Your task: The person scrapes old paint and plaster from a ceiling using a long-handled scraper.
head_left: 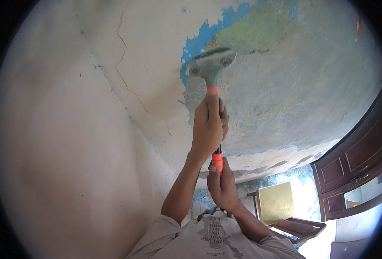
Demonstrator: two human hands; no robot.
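Note:
A long-handled paint scraper (211, 77) with a wide metal head and orange-and-black handle is raised against the wall (260, 99). Its blade edge lies at a ragged strip of blue paint (199, 41), beside a greenish patch (255, 32). My left hand (209, 123) is wrapped round the upper handle, thumb stretched along it towards the head. Lower down, my right hand (222, 183) is closed round the orange end of the handle. The blade's contact with the wall is partly blurred.
Cream paint with a long crack (122, 47) covers the wall to the left, meeting a second wall (65, 151) at a corner. A wooden chair (275, 203) stands below right, near a dark wooden cabinet (350, 159). Blue paint flakes (201, 199) lie on the floor.

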